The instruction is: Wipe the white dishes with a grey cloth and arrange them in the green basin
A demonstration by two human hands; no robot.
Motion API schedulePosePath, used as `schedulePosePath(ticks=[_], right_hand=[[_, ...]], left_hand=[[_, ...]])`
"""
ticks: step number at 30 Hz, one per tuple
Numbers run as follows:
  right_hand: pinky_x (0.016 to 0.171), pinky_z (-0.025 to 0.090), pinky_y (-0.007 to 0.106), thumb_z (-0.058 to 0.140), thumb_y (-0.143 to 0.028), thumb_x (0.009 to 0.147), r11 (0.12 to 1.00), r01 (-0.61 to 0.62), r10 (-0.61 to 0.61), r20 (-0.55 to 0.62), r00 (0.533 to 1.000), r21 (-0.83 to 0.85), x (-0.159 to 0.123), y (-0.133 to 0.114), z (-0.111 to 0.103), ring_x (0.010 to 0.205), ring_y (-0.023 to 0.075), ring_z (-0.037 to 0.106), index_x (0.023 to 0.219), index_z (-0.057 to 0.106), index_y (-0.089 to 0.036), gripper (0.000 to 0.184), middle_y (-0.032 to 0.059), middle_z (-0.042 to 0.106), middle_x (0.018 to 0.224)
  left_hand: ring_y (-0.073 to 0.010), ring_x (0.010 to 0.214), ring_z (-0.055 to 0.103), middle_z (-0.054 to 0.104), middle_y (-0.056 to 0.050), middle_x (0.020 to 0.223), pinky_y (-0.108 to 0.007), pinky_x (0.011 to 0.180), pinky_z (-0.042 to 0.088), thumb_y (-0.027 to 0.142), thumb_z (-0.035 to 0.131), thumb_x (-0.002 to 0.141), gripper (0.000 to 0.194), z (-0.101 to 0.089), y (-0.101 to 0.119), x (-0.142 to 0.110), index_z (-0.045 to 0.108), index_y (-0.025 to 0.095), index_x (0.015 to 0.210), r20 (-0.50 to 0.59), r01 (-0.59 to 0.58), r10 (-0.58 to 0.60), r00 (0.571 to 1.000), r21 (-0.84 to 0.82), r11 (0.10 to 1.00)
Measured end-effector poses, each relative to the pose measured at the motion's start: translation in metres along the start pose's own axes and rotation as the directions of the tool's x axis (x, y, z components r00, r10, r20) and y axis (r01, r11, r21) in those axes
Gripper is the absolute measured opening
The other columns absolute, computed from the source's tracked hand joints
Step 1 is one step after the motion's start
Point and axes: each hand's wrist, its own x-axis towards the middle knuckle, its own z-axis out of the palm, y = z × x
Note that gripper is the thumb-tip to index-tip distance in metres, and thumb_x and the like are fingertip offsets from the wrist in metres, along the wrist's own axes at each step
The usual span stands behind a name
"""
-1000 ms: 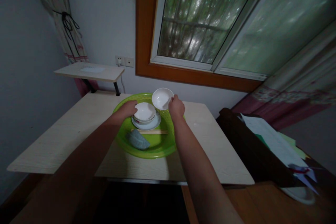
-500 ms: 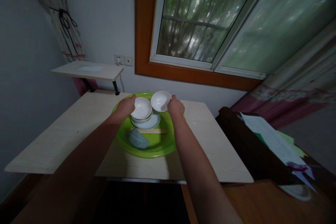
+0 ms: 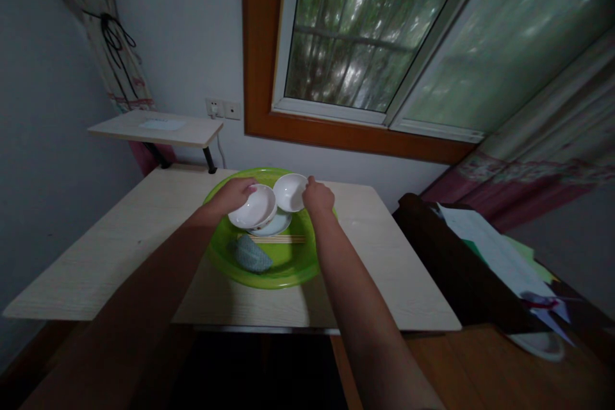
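Observation:
Between the thumb and fingers of my left hand (image 3: 235, 195) is the rim of a white bowl (image 3: 254, 208), tilted toward me. My right hand (image 3: 318, 195) grips the right edge of another white bowl (image 3: 289, 192) beside it. Both bowls are over a round green tray (image 3: 293, 275). Under the left bowl, a white plate (image 3: 276, 225) shows in part; whether another bowl is between them is hidden. In front of the plate lie several wooden chopsticks (image 3: 283, 239). A folded grey-blue cloth (image 3: 252, 254) rests near the tray's front.
The tray stands on a pale wooden table (image 3: 375, 256). A small raised shelf (image 3: 158, 128) with a paper on it stands at the back left. To the right, papers (image 3: 490, 246) lie on a dark brown surface. A window (image 3: 365, 38) is behind the table.
My left hand has lifted and tilted its bowl, shifting it slightly left and toward me. The right bowl has come down a little with my right hand.

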Motion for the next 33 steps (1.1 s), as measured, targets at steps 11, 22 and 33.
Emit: schedulePosePath(ticks=[11, 22, 33], right_hand=[[0.090, 0.055, 0.038, 0.034, -0.015, 0.102, 0.999, -0.046, 0.046, -0.032, 0.998, 0.002, -0.001, -0.004, 0.003, 0.110, 0.0305, 0.073, 0.126, 0.060, -0.009, 0.036, 0.0249, 0.073, 0.117], [0.093, 0.055, 0.038, 0.041, -0.018, 0.098, 0.998, -0.051, 0.050, 0.022, 0.999, 0.024, -0.004, -0.003, 0.001, 0.114, 0.0303, 0.071, 0.135, 0.053, -0.008, 0.040, 0.0258, 0.071, 0.121], [0.095, 0.055, 0.033, 0.046, -0.017, 0.097, 0.998, -0.058, 0.057, 0.110, 0.992, 0.014, -0.001, 0.000, 0.004, 0.118, 0.0294, 0.071, 0.130, 0.064, -0.005, 0.039, 0.0267, 0.071, 0.125]], left_hand=[[-0.0183, 0.083, 0.067, 0.077, -0.006, 0.091, -0.028, 0.077, 0.047, 0.040, 0.059, 0.092, 0.030, 0.009, 0.013, -0.008, 0.077, 0.016, 0.091, 0.227, -0.200, 0.253, 0.940, -0.234, 0.952], [-0.0173, 0.076, 0.061, 0.070, -0.006, 0.081, -0.028, 0.072, 0.041, 0.036, 0.059, 0.094, 0.029, 0.019, 0.029, -0.009, 0.073, 0.016, 0.078, 0.299, -0.401, 0.423, 0.855, -0.136, 0.906], [-0.0192, 0.086, 0.063, 0.070, -0.008, 0.093, -0.028, 0.077, 0.043, 0.032, 0.054, 0.095, 0.027, 0.028, 0.028, -0.006, 0.074, 0.016, 0.088, 0.303, -0.446, 0.425, 0.853, 0.000, 0.895]])
